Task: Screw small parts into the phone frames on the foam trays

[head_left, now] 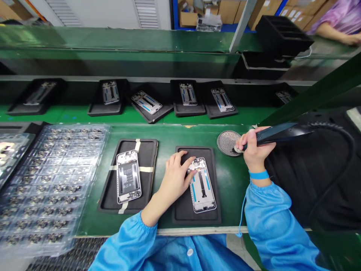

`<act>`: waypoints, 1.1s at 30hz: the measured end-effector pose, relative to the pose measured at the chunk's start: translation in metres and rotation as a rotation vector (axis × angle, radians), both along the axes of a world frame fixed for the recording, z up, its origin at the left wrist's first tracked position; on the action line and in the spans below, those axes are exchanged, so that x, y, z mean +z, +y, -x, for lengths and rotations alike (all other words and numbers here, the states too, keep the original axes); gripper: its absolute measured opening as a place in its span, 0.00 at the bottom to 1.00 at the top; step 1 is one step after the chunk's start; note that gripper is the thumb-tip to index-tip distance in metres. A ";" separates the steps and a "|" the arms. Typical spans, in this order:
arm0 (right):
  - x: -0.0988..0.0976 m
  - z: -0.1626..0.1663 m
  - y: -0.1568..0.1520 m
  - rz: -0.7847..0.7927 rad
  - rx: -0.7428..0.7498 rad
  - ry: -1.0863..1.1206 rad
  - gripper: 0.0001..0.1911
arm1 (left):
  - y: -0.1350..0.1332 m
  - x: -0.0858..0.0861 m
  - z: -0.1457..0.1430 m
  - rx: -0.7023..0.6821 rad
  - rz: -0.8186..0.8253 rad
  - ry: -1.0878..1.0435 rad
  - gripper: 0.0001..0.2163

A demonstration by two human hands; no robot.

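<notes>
My left hand (175, 175) lies over the left side of an opened phone frame (202, 192), its fingers apart and its thumb and index fingertips on the upper left corner. Blue strips and a black flex cable show inside the frame, which rests on a black tray (178, 216). My right hand (255, 148) is wrapped round a black corded electric screwdriver (275, 134), tilted with its tip to the left. That tip is at the edge of a round dimpled screw dish (228, 141); whether it touches a screw is too small to tell.
On the left, a second tray (108, 199) with pale tape holds a phone with a battery (129, 177). Clear plastic trays (56, 180) of small parts lie beyond. Trayed phone frames (188, 94) line the green belt (158, 119) behind. A person's arm (335, 34) shows far right.
</notes>
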State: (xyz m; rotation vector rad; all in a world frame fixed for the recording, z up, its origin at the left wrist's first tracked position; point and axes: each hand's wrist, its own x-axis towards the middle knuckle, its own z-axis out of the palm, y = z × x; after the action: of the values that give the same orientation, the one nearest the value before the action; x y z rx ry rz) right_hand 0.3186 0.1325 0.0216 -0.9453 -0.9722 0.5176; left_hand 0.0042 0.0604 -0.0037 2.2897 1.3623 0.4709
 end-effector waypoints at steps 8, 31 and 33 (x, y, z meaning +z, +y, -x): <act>0.034 0.017 -0.017 -0.041 0.049 0.002 0.30 | -0.005 0.005 -0.014 0.080 0.023 -0.070 0.23; 0.025 0.112 -0.037 0.009 0.377 0.008 0.27 | -0.007 0.018 -0.031 0.166 0.195 -0.141 0.17; 0.026 0.113 -0.038 0.012 0.372 -0.002 0.28 | -0.007 0.018 -0.031 0.166 0.196 -0.144 0.16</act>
State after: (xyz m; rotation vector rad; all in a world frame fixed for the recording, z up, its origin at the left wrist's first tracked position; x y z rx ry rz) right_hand 0.2058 0.0947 0.0477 -0.7771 -1.1552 0.8351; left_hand 0.0353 0.0537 0.0139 1.9580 1.4636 0.5198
